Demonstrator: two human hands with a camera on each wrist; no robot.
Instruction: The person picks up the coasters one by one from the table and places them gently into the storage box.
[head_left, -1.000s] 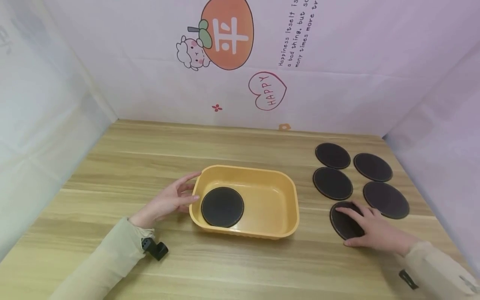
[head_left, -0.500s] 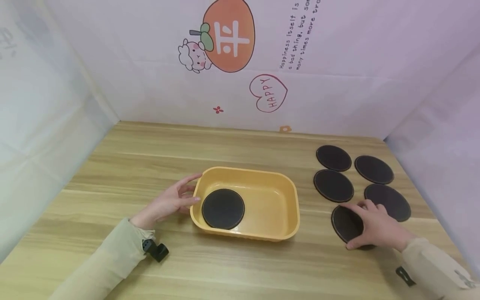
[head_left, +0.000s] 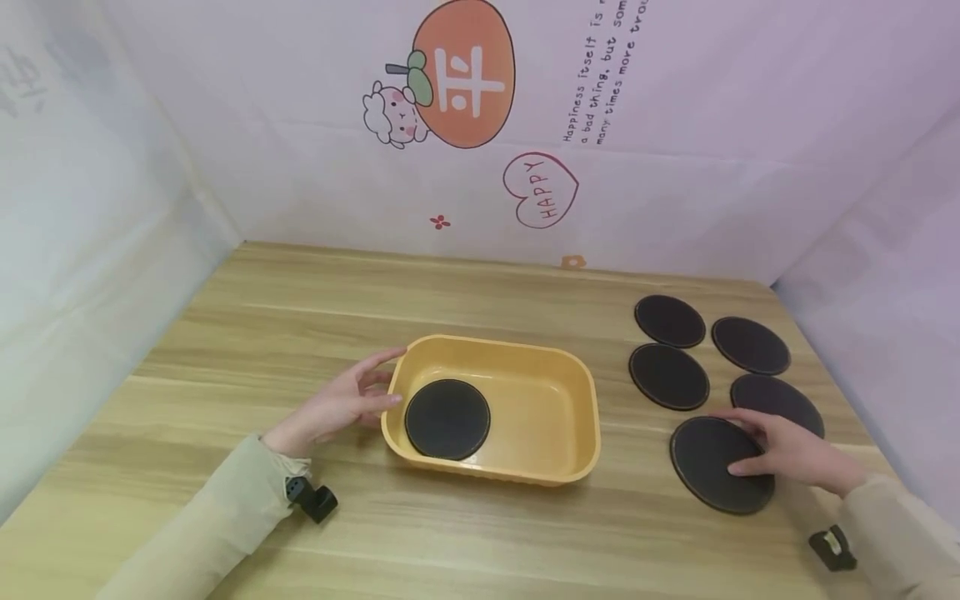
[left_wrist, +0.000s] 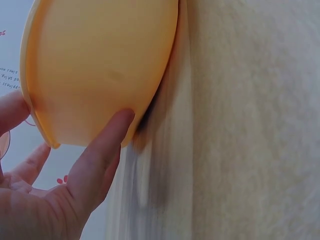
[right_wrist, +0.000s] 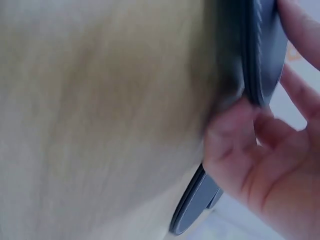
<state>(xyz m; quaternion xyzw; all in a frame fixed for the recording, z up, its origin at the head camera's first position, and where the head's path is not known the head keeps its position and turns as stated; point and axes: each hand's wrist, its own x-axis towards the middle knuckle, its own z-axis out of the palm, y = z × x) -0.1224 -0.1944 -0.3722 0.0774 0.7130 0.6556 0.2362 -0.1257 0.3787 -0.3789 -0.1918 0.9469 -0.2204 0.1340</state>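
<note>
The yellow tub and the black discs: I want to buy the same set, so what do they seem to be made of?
The yellow tub looks like moulded plastic: one even colour, smooth with a soft sheen, rounded rim. The black discs look matte and thin, with a lighter stitched-looking edge, perhaps faux leather or rubber.

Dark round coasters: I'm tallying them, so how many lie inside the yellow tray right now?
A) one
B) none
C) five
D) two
A: a single dark round coaster lies in the yellow tray; the other coasters are on the table to its right, one gripped by the right hand.
</note>
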